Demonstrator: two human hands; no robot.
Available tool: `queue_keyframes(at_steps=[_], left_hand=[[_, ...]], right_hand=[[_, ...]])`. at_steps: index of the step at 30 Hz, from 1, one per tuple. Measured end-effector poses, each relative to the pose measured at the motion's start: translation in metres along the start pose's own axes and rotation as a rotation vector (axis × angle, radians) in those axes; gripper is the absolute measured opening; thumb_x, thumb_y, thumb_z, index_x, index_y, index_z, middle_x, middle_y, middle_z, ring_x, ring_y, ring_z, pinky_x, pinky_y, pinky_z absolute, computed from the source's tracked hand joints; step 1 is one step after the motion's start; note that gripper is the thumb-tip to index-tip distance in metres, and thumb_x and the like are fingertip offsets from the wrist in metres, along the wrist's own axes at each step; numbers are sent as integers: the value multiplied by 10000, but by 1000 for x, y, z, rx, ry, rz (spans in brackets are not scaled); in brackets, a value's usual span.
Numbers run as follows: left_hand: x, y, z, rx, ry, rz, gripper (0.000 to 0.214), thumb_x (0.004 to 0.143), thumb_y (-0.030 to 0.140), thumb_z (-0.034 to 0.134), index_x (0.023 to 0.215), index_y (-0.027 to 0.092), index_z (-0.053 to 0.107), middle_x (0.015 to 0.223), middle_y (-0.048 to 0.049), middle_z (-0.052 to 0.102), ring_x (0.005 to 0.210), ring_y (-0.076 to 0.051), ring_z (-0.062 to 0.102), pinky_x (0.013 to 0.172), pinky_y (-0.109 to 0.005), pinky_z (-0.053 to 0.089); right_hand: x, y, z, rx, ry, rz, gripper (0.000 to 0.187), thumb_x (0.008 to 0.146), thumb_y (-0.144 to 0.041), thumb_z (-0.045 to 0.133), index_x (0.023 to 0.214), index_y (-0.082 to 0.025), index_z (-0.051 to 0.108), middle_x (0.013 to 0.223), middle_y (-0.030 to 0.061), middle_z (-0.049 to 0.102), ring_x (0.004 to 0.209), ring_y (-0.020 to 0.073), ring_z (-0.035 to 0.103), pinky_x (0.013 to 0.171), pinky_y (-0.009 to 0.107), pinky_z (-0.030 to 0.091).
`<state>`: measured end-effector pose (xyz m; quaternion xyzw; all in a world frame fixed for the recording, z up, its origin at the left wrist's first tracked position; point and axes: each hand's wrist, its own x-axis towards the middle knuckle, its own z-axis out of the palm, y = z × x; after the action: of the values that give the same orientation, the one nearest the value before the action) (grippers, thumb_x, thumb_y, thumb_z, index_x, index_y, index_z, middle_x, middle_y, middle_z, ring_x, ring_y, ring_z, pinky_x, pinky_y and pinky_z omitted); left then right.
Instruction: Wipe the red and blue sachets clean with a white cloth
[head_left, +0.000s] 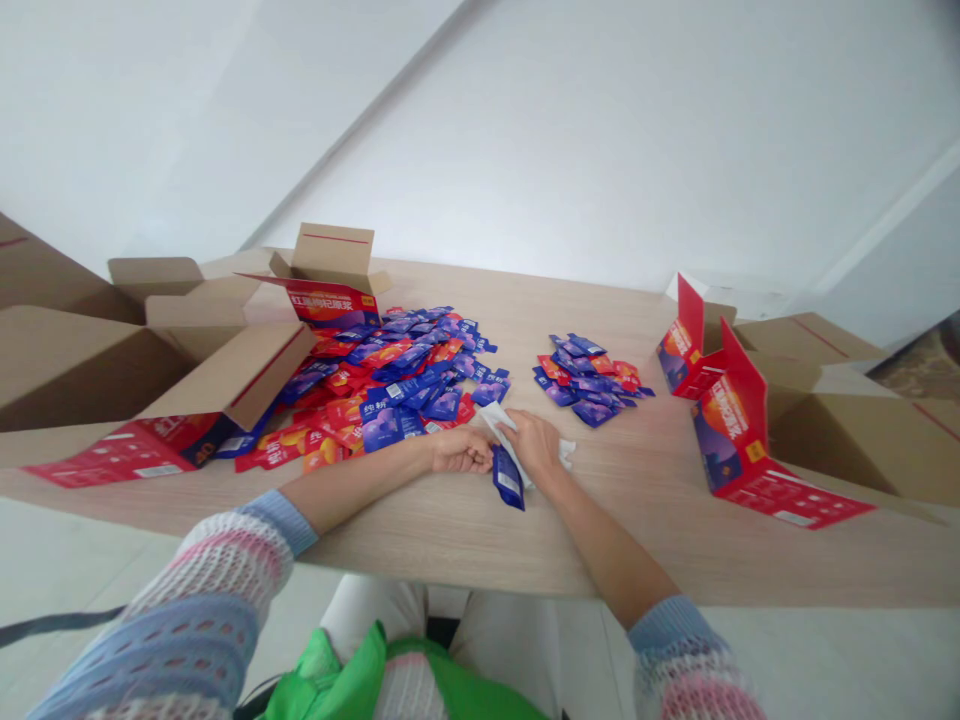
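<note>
Wood-topped bench (450, 555), wearer at near edge. Blue sachet (508, 482) between the two hands, close to the middle of the near edge, its lower end slanting toward that edge. Right hand (535, 447) closed round a crumpled white cloth (493, 414), the cloth lying along the sachet; fingers partly hidden. Left hand (463, 452) loosely curled, fingertips at the sachet's left side; cannot tell whether they pinch it.

Beyond the left hand, a broad heap of red and blue sachets (401, 375), spread toward the left end. Smaller mixed pile (589, 378) beyond the right hand, toward the far edge, apart from the heap. Open red cartons toward both ends: near left carton (180, 445), far left carton (330, 303), near right carton (731, 430), far right carton (679, 348).
</note>
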<state>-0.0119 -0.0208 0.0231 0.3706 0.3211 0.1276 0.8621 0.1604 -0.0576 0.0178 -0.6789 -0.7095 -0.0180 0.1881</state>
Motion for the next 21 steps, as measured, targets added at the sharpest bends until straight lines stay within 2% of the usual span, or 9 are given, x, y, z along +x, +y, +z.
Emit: queue_keyframes(at_steps=[3,7,9,11,14,16,19,21], left_hand=[[6,4,11,75,148,-51,209,633,7,619,522,138,500,428,44,481,519,-88,588,659,-204,519],[13,8,36,228,164,-177,119,729,222,588,647,137,574,636,-57,661,663,-189,683,614,-275,551],[15,6,48,366,242,-116,145,751,274,575,730,132,594,684,-69,677,640,-196,686,583,-281,550],[16,1,59,520,307,-8,157,722,253,626,809,128,588,713,-65,678,620,-188,682,561,-268,546],[16,-7,68,678,340,83,393,641,182,721,984,101,546,831,-106,682,656,-188,683,548,-246,543],[16,-13,74,707,430,114,634,602,181,762,1148,80,458,986,-162,653,653,-184,681,525,-249,542],[21,-19,82,728,582,133,964,538,219,813,1324,112,265,1219,-229,526,607,-164,669,472,-258,529],[25,-22,86,796,585,108,991,524,288,826,1324,109,269,1159,-203,567,579,-165,656,449,-255,505]], right_hand=[[4,1,3,-126,25,48,297,934,-387,461,1156,-248,601,1017,79,672,882,201,614,747,279,392],[13,1,9,-257,55,18,283,958,-298,400,1177,-211,556,1031,109,643,913,210,592,768,306,378],[18,3,13,-298,44,30,271,961,-272,382,1163,-206,551,1007,106,641,892,208,594,747,307,378],[22,6,16,-317,52,70,252,957,-286,395,1132,-203,557,988,101,638,868,204,596,728,302,378],[26,10,19,-319,90,101,237,945,-327,426,1092,-205,566,977,94,634,849,201,596,716,298,376],[26,11,21,-311,102,102,245,944,-337,426,1101,-212,566,984,91,633,851,201,594,721,300,375],[26,12,20,-279,118,109,278,948,-333,410,1153,-219,558,1006,96,631,884,205,586,742,302,372],[24,14,18,-247,134,120,296,944,-333,416,1176,-214,557,1009,102,633,897,210,581,750,303,369]])
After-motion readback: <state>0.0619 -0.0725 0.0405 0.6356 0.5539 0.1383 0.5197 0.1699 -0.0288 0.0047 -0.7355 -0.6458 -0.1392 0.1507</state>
